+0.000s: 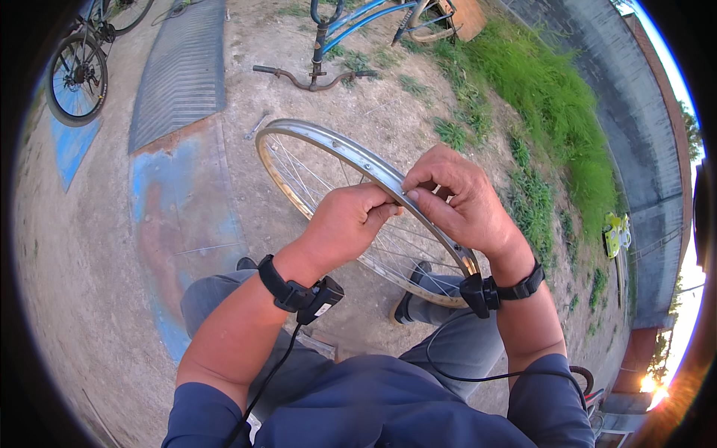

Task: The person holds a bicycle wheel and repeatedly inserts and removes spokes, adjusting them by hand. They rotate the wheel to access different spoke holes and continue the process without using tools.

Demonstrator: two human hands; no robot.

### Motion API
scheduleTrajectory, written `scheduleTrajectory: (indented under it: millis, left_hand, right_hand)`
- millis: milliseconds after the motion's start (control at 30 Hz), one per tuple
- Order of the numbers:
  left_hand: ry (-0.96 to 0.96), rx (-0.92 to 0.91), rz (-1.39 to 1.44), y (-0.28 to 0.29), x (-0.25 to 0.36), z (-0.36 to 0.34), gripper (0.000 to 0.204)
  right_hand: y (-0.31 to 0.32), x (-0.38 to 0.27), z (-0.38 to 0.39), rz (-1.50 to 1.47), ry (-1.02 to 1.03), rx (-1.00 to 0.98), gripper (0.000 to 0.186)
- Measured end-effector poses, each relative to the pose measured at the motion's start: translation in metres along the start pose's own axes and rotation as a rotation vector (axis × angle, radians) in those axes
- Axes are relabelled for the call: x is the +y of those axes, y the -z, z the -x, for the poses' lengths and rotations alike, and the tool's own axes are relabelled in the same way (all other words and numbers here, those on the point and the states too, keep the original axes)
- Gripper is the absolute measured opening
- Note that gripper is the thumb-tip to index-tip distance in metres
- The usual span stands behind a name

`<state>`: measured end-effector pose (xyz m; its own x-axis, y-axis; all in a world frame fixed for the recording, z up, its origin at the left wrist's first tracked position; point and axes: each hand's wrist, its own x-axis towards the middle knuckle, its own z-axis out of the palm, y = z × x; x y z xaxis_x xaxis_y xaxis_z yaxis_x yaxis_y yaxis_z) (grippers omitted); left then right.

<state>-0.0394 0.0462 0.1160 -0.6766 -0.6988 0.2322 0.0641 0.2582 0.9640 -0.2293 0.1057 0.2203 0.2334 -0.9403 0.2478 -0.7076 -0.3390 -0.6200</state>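
A bare bicycle wheel rim (pixel 357 153) with thin spokes (pixel 403 250) tilts in front of me, without a tyre; its lower side is by my legs. My left hand (pixel 340 224) is closed at the inner side of the rim, thumb and fingertips pinched beside the spoke ends. On the rim's outer face, the thumb and forefinger of my right hand (pixel 467 198) come together at the channel with the holes. Whatever small part lies in either pinch is hidden by the fingers. Dark straps with small black boxes sit on both wrists.
A wrench (pixel 258 127) lies on the dirt beyond the rim. Farther off stand an upturned blue bicycle frame (pixel 358 22) and handlebar (pixel 314 81). A ribbed metal sheet (pixel 179 82) and a blue-stained panel (pixel 187 201) lie left; grass (pixel 553 112) and a wall (pixel 635 112) are right.
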Motion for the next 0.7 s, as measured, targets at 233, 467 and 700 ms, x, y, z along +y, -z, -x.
scheduleTrajectory:
  millis: [233, 467, 700]
  left_hand:
    - [-0.043, 0.016, -0.025, -0.001, -0.002, 0.0, 0.014]
    - [-0.047, 0.012, -0.073, 0.0, -0.003, -0.001, 0.014]
    - [-0.026, 0.01, -0.026, 0.0, -0.001, -0.001, 0.012]
  right_hand:
    - [0.0, -0.006, -0.003, 0.14, 0.016, -0.018, 0.013]
    - [0.001, -0.011, 0.0, 0.214, 0.02, -0.026, 0.014]
    - [0.012, -0.016, -0.009, 0.334, 0.063, -0.102, 0.015]
